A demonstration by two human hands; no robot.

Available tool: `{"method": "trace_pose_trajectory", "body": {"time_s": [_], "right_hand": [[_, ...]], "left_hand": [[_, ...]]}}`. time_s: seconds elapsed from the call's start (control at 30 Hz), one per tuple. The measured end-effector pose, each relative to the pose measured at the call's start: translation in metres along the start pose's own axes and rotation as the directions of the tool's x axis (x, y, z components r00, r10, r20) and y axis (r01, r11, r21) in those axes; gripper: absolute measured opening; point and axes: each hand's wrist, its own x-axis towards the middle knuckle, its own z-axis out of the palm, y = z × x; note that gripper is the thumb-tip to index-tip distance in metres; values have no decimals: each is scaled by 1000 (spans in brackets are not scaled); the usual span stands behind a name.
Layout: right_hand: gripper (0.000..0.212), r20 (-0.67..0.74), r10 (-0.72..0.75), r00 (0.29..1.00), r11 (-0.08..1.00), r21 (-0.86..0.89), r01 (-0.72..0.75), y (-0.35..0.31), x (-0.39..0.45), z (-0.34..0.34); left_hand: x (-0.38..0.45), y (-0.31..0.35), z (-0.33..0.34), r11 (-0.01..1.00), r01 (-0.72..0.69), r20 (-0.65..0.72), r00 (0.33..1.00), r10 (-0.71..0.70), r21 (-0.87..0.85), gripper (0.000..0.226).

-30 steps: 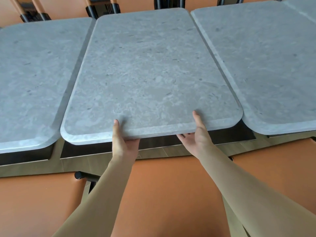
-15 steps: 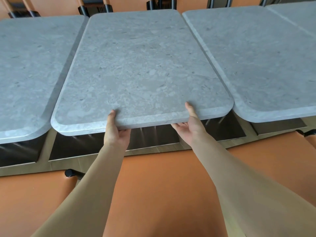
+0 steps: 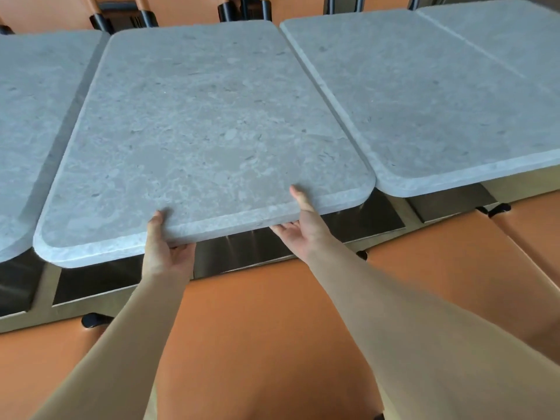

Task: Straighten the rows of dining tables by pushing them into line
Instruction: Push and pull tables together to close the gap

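Observation:
A grey stone-look middle table (image 3: 206, 125) with rounded corners fills the centre. My left hand (image 3: 165, 247) grips its near edge, thumb on top and fingers under the slab. My right hand (image 3: 298, 222) grips the same edge further right, thumb on top, fingers below. A left table (image 3: 33, 110) and a right table (image 3: 424, 95) flank it closely. The middle table's near edge sticks out nearer to me than the right table's edge.
Orange bench seats (image 3: 260, 344) run along the near side under my arms. Dark metal table bases (image 3: 242, 247) show below the slabs. Orange chairs with black frames (image 3: 142, 13) stand at the far side. A further table (image 3: 500, 31) lies at the far right.
The view has shifted left and nearer. Both hands keep their hold on the near edge, and the gap to the right table looks about the same.

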Motion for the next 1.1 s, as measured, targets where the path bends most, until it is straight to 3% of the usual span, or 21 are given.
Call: {"method": "trace_pose_trajectory", "body": {"time_s": [0.17, 0.27, 0.33, 0.4, 0.47, 0.5, 0.57, 0.63, 0.67, 0.7, 0.73, 0.77, 0.8, 0.93, 1.0, 1.1], "right_hand": [[45, -17, 49, 999, 999, 22, -49, -3, -2, 0], [45, 14, 61, 998, 998, 10, -62, -4, -1, -1], [44, 20, 65, 998, 998, -16, -65, -5, -2, -2], [44, 13, 72, 997, 997, -35, -72, -7, -1, -2], [44, -13, 91, 996, 993, -74, -92, -11, -2, -2], [45, -34, 94, 995, 988, -116, -97, -12, -4, -2], [48, -121, 77, 990, 961, -254, -106, -14, -7, -5], [49, -234, -33, 972, 923, -381, -60, -15, -10, -13], [48, -286, -128, 950, 906, -423, -5, -17, -12, -18], [47, -334, -235, 913, 886, -460, 60, -20, -14, -23], [51, -368, -347, 863, 856, -501, 130, -25, -15, -29], [55, -388, -453, 802, 813, -550, 193, -32, -15, -35], [56, -391, -548, 739, 765, -593, 254, -41, -13, -41], [57, -352, -800, 487, 580, -665, 472, -78, 1, -58], [61, -364, -832, 418, 546, -670, 503, -92, 10, -62], [65, -412, -827, 383, 562, -643, 521, -104, 28, -60]], "left_hand": [[-12, 2, 7, 997, -5, -63, 998, 10, 75, 45], [-18, 5, -3, 930, 99, -92, 993, -71, 353, 57], [-26, 4, -12, 713, 199, -94, 978, -184, 672, 64], [-37, 5, -9, 352, 224, -103, 938, -332, 909, 62], [-51, 6, 11, 57, 99, -57, 863, -502, 993, 46], [-57, 6, 25, -9, -18, 10, 829, -559, 1000, 37], [-64, 4, 58, 32, -238, 215, 803, -556, 971, 23], [-57, -7, 86, 140, -419, 438, 799, -413, 897, 19], [-47, -15, 97, 145, -533, 550, 778, -304, 834, 20], [-35, -23, 108, 83, -666, 667, 716, -204, 741, 20], [-20, -30, 118, -42, -786, 775, 615, -141, 616, 19], [-5, -38, 126, -195, -849, 844, 519, -135, 491, 25], [12, -45, 134, -336, -847, 856, 486, -174, 413, 38], [50, -70, 151, -712, -577, 645, 729, -227, 401, 62], [54, -77, 150, -770, -524, 624, 751, -217, 363, 66], [53, -76, 150, -775, -511, 615, 761, -206, 372, 66]]}}
